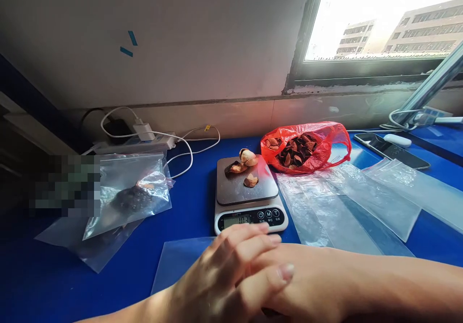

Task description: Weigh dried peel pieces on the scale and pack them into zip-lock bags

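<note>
My left hand lies across the back of my right hand, its fingers stretched out and apart. The right hand's fingers are hidden beneath it, and a small dark patch shows under them at the lower edge. Just beyond the hands stands a white digital kitchen scale, its display partly readable. Several brown, dried shell-like pieces rest on its steel plate. Behind it to the right, an open red plastic bag holds many dark brown pieces. Flat on the table near my left hand lies a clear plastic bag.
Zip bags at the left, one with dark contents, lie near a pixelated patch. Several flat clear bags spread out at right. A phone and white earphone case lie behind. A power strip with white cables runs along the wall.
</note>
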A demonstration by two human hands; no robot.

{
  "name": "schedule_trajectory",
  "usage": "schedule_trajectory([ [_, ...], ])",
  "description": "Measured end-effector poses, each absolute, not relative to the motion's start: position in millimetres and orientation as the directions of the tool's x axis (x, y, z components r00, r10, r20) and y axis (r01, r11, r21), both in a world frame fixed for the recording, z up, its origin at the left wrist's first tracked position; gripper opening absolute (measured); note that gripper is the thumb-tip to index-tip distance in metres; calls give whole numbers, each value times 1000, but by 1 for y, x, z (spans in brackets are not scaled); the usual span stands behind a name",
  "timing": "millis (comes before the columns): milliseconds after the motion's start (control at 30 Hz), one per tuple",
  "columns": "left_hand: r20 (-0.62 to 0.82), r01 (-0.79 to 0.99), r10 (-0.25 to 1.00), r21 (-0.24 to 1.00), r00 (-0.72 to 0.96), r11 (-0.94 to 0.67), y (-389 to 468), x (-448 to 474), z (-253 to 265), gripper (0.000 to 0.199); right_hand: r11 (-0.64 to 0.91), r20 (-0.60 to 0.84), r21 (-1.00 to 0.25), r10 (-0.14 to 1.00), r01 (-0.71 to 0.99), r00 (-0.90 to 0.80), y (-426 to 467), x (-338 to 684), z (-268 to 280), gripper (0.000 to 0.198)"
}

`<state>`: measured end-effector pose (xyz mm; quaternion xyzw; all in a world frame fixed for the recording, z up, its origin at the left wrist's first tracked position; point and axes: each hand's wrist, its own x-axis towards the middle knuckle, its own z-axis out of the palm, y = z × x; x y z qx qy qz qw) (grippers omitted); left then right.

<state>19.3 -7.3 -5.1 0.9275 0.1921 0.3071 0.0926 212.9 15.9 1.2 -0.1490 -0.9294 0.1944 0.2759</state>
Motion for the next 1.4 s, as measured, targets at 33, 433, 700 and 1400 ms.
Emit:
schedule_trajectory([
  [33, 539, 331, 432, 278, 723, -902, -7, 17, -6, 72, 892, 436, -440, 312, 102, -844, 16, 212, 0, 16],
  [433, 419, 577, 599, 194, 683, -793, 8, 4, 14, 107, 857, 699, -326, 502, 399, -509, 48, 249, 21, 18],
  [700, 505, 671, 642, 153, 577, -725, 31, -7, 17, 95, 790, 542, -35, 530, 613, -652, 65, 247, -6, 34],
  [1400, 422, 567, 654, 328, 628, -756, 23, -6, 15, 96, 885, 745, -200, 416, 420, -521, 32, 246, 11, 27],
])
